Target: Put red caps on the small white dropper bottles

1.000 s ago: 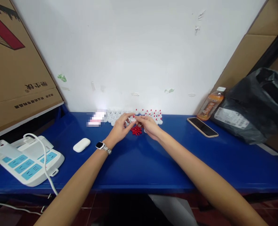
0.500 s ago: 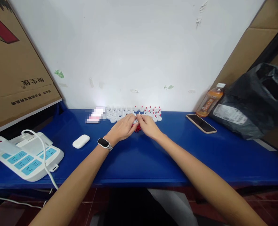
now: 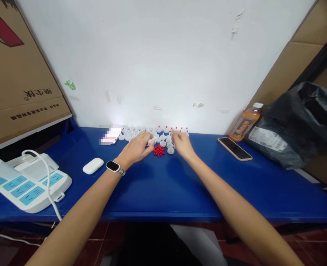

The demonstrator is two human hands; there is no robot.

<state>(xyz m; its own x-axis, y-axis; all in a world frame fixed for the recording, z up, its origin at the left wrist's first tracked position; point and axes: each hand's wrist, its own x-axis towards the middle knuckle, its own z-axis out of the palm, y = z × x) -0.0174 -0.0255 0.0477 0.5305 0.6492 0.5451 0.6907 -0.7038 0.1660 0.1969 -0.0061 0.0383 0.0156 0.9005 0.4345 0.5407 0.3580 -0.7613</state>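
Observation:
My left hand (image 3: 137, 147) pinches a white plastic spout cap (image 3: 152, 140) between thumb and fingers, just left of a small heap of red tips (image 3: 159, 150). To the right of the heap, my right hand (image 3: 182, 143) is closed with its fingers curled down among white caps. Whatever its fingertips hold is hidden. Loose white spout caps (image 3: 170, 149) lie between the two hands. Behind my left hand stand several plain white caps (image 3: 128, 133). Some caps at the back, near my right hand, carry red tips (image 3: 166, 128).
A white earbud case (image 3: 93, 166) and a power strip (image 3: 27, 188) with a white cable lie on the left, near a pixelated card (image 3: 110, 136). On the right are a phone (image 3: 234, 148), an orange drink bottle (image 3: 245, 123) and a dark plastic bag (image 3: 288, 129). A white wall (image 3: 163, 66) rises behind.
My hands were together over the red tips and have parted. The left moved left and shows a white spout cap; the right moved right over the caps. The red heap is now uncovered.

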